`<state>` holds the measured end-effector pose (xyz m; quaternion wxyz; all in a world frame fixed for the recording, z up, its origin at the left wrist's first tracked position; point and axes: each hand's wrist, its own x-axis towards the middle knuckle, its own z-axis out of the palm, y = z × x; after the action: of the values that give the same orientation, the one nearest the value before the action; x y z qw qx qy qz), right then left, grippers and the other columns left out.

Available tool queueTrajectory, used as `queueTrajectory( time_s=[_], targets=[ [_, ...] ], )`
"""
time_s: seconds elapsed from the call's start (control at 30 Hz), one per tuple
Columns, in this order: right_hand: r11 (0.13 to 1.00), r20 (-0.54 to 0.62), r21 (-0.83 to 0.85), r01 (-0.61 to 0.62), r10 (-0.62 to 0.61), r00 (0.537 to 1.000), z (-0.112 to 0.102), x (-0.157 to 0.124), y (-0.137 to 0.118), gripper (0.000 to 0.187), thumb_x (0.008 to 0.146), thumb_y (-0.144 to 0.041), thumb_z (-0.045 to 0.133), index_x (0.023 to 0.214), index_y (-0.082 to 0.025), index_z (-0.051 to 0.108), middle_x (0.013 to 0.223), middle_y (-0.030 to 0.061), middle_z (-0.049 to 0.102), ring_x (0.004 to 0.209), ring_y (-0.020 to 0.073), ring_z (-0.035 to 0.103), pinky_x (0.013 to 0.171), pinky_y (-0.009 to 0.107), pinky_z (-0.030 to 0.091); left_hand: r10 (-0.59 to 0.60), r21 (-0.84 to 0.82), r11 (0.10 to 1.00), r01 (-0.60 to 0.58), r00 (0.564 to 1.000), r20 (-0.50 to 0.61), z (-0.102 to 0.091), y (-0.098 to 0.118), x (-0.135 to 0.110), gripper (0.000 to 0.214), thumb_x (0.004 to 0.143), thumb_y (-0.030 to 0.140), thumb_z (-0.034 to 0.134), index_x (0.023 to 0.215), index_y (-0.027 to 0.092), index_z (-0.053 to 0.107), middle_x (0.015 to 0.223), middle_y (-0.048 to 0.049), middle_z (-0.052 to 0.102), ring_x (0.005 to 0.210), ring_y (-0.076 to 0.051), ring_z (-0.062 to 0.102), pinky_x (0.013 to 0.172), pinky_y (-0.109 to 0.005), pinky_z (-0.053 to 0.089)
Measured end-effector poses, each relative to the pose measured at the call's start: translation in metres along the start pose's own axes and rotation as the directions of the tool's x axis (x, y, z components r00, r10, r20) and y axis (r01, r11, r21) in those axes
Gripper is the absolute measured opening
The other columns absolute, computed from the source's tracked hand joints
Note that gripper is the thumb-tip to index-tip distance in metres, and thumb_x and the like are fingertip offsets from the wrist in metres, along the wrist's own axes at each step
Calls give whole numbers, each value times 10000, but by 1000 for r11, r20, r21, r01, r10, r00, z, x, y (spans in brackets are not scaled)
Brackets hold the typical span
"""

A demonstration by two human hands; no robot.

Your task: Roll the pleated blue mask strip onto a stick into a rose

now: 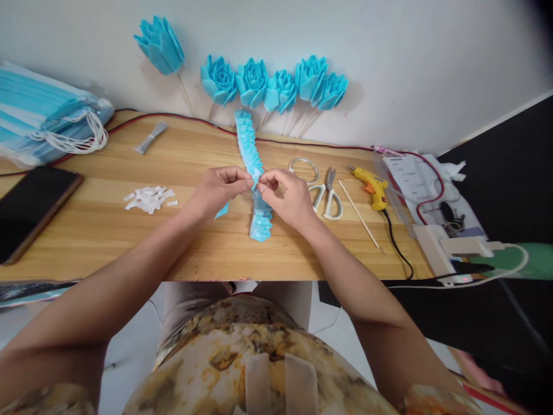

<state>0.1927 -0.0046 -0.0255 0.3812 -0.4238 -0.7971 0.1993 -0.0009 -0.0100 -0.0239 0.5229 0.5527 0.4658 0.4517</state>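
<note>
Over the middle of the wooden table (pixel 95 253), my left hand (pixel 218 187) and my right hand (pixel 287 193) meet with their fingertips almost touching. Thumb and forefinger of each are pinched on a small light-blue petal (pixel 256 174), mostly covered by the fingers. Beneath them runs a long row of overlapping blue petals (pixel 247 141), reaching from near the wall towards the table's front edge. A flat blue piece (pixel 222 211) lies below my left hand, partly hidden. To the left is a pile of small white strips (pixel 149 199).
Several blue flowers (pixel 253 83) on sticks lean along the wall. Scissors (pixel 332 199), a clear ring (pixel 305 168), a wooden stick (pixel 358 213) and a yellow glue gun (pixel 375 189) lie right. A phone (pixel 37 210), face masks (pixel 47 115) and a wire bundle (pixel 151 137) lie left.
</note>
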Motion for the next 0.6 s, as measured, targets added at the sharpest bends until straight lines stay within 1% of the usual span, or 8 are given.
queueTrajectory(
  time_s=[0.17,0.3,0.4,0.6],
  targets=[
    [1000,15,18,19,-19,1000,-1,0,0,75,890,-211,609,820,-229,630,800,3,691,781,170,608,776,327,467,-12,-2,1000,12,1000,4,0,1,0,155,717,340,767,705,201,700,608,30,541,577,-115,409,582,-285,321],
    [999,19,29,38,-38,999,-1,0,2,76,882,-208,590,822,-228,631,800,5,689,783,171,612,769,322,466,-15,-11,1000,15,1000,1,1,3,0,165,693,349,768,696,198,700,604,31,542,591,-117,421,596,-285,343],
    [997,8,42,60,-61,998,-1,0,3,79,878,-208,586,820,-225,637,796,5,689,770,168,610,764,321,464,-23,-17,1000,23,1000,-4,2,3,-1,182,670,369,771,693,201,705,595,32,537,583,-114,401,580,-280,329],
    [999,16,38,36,-37,999,-1,0,4,107,877,-192,574,813,-225,653,801,8,711,770,169,617,756,318,467,-11,7,1000,11,1000,6,0,1,0,205,677,399,773,697,208,704,605,26,532,580,-116,394,569,-282,317]
  ],
)
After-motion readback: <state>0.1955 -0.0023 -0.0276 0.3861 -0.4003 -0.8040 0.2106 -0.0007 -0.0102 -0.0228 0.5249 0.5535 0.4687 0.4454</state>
